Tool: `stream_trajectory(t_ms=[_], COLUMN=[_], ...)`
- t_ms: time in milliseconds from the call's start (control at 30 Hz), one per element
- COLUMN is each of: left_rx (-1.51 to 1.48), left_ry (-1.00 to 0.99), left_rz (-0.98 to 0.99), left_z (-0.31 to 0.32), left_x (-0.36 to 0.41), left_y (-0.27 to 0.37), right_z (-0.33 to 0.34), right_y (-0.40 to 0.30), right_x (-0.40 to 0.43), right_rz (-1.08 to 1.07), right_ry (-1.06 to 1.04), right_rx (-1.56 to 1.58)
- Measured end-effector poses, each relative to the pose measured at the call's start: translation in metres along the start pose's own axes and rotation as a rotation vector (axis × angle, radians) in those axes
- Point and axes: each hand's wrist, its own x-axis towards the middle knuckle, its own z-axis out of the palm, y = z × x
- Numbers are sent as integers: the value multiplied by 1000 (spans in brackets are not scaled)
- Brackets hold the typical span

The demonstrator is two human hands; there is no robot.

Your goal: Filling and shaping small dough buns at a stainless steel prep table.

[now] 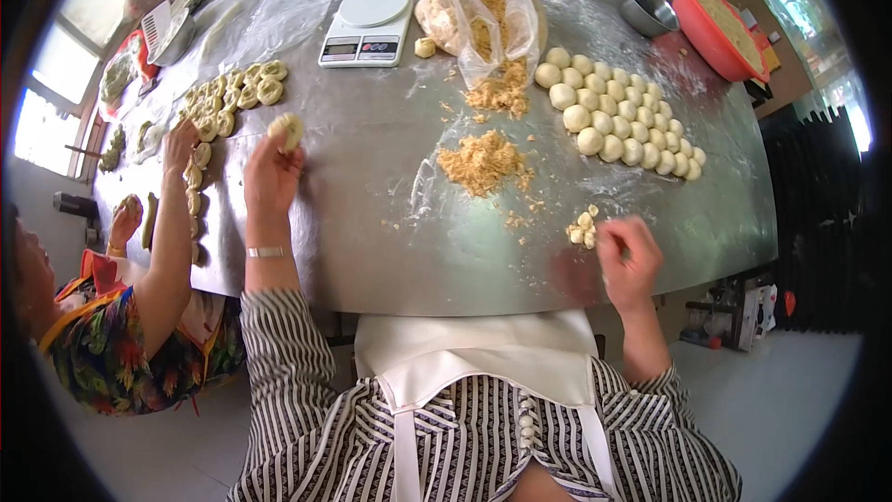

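My left hand (pixel 270 174) is raised over the steel table (pixel 362 223), its fingers around a flattened round of dough (pixel 287 130). Beyond it, rows of shaped dough pieces (pixel 233 94) lie at the left. My right hand (pixel 631 261) is at the table's right front with curled fingers, and whether anything is inside them is hidden. Just beside its fingers sits a small heap of pale dough bits (pixel 582 229). Between my hands is a loose pile of crumbly golden filling (pixel 484 162). Several smooth dough balls (pixel 620 111) stand in rows at the right.
An open plastic bag (pixel 453 14) spills filling near a white kitchen scale (pixel 369 24). A metal bowl (pixel 648 10) and a red basin (pixel 718 28) stand at the back right. At the left, a co-worker's hand (pixel 181 143) reaches over the dough pieces; their other hand (pixel 125 219) is lower.
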Motion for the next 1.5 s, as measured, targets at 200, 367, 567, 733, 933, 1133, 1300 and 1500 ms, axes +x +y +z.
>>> stream_trajectory(t_ms=[200,367,567,733,933,1133,1300,1500], left_rx=[-113,-26,184,273,246,754,744,342], left_ry=[-268,-284,-348,-410,-424,-530,-496,-435], left_rz=[-170,-421,-351,-349,-453,-208,-123,-348], left_z=[55,93,116,146,169,187,180,179], left_x=[-130,-174,-174,-164,-141,-134,-124,-115], left_y=[-35,-54,-80,-88,-99,-95,-103,-99], right_z=[64,104,117,101,85,78,81,83], right_y=[-9,4,17,10,-9,-29,-32,-23], right_x=[63,87,84,70,67,75,80,86], right_rz=[8,45,48,360,305,-51,-112,55], right_ry=[-347,-413,-290,-312,-339,-296,-259,-254], right_rx=[1,8,40,402,469,157,158,290])
